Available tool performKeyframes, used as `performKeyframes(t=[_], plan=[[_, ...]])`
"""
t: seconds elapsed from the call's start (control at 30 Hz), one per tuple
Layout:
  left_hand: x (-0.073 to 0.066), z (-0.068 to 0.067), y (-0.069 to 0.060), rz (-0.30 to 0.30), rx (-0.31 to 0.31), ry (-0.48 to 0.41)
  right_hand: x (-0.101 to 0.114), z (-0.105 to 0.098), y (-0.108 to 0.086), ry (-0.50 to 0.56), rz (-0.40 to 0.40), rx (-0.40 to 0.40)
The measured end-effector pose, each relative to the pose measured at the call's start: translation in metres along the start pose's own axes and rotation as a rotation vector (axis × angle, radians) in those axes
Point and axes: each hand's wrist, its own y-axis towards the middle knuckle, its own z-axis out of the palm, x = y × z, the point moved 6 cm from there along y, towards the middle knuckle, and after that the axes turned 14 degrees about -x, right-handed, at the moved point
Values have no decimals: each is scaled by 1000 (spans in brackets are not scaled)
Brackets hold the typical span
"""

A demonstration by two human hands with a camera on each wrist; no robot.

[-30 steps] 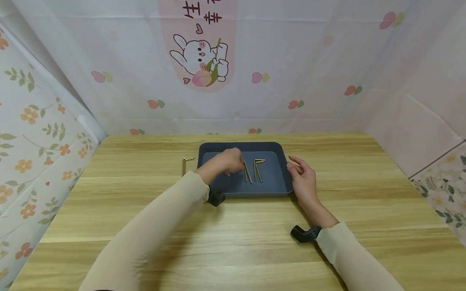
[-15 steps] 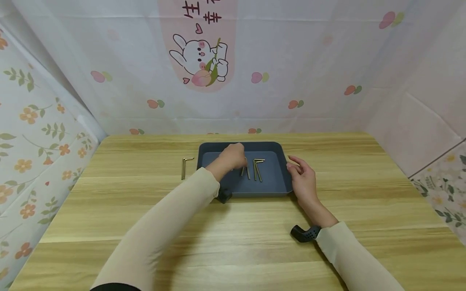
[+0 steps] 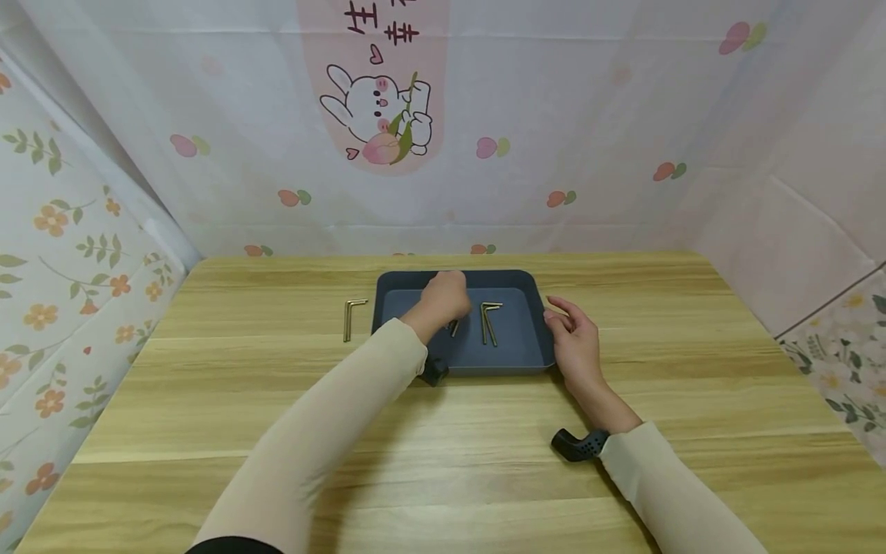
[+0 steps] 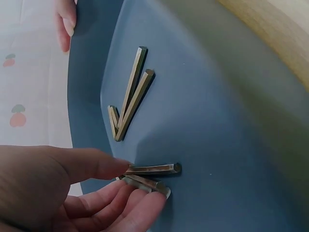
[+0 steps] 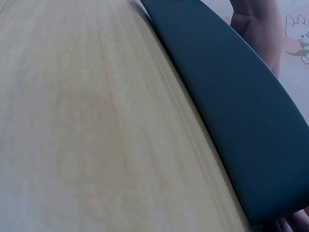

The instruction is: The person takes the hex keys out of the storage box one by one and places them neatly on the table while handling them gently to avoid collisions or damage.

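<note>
Inside a shallow blue-grey tray [image 3: 522, 355], my left hand [image 3: 445, 298] pinches a pair of brass-coloured hex keys [image 4: 153, 169] between thumb and fingers. Their long arms stick out past the fingertips, low against the tray floor; their bends are mostly hidden by the hand. Beside them lies a second pair of hex keys [image 3: 486, 325], short arms together and long arms slightly spread. My right hand [image 3: 580, 346] rests at the tray's right end, its relaxed fingers touching the outside of the wall. Only its fingertips show in the right wrist view.
Left of the tray, more hex keys [image 3: 348, 322] lie close together on the wooden table [image 3: 484, 462]. A patterned cloth [image 3: 588, 115] hangs behind the table's far edge. Black wrist cameras sit on both wrists, the left one near the tray's front wall.
My left hand has moved right and slightly away from me, covering most of the nearer hex keys. Their visible ends have shifted left. My right hand stays at the tray's end.
</note>
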Motion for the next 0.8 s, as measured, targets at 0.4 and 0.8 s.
performKeyframes(t=[0.4,0.8], plan=[[-6,-1,-1,46,-49,40,1,1,-1,0,4,8],[-2,-1,3,14,-23,-42,2,0,-2,19,4,13]])
